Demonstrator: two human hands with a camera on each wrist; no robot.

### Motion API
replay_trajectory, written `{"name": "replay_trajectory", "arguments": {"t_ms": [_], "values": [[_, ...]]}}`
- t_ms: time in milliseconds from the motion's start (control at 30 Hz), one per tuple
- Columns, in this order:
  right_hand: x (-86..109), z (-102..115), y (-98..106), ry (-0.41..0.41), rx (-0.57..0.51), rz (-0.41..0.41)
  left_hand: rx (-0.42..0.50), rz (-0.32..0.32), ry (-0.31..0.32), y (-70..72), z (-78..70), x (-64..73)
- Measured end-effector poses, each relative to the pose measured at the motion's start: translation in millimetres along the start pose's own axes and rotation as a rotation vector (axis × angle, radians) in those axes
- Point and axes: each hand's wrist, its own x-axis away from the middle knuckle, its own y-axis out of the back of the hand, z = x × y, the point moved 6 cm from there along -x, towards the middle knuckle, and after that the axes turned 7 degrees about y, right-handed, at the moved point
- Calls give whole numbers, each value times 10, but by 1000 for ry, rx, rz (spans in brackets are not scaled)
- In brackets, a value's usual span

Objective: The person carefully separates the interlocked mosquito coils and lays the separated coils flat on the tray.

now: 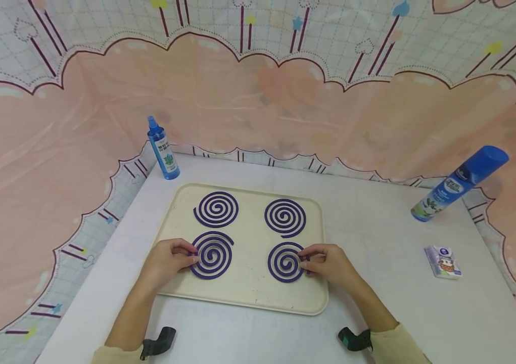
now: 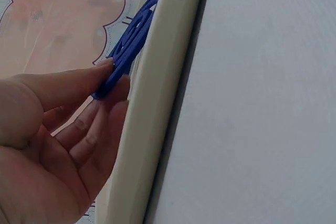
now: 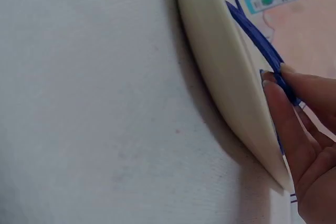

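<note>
Several dark blue-purple mosquito coils lie on a cream tray. At the tray's near left, my left hand pinches the outer edge of one mosquito coil between thumb and fingers. That coil looks tilted up from the tray in the left wrist view. My right hand pinches the right edge of the near-right mosquito coil, which is tilted too in the right wrist view. Behind them lie the far-left mosquito coil and the far-right mosquito coil, both untouched.
A blue spray bottle stands beyond the tray's far left corner. On the right stand a blue aerosol can and, nearer, a small purple-white packet. The white table meets a patterned pink curtain at the back.
</note>
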Motion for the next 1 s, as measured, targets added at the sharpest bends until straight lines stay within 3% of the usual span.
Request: {"name": "replay_trajectory", "arguments": {"t_ms": [233,600,767,1000], "values": [[20,37,-10,63,79,-50,-189,-57,-42,4,18,-14],[19,80,-47,104,169,-77,-308,-149,-103,3,-41,17],[36,115,-60,143,344,-137,-371,-194,-110,-8,-67,49],[81,180,-97,179,555,-175,-409,-202,-98,-37,-79,77]]}}
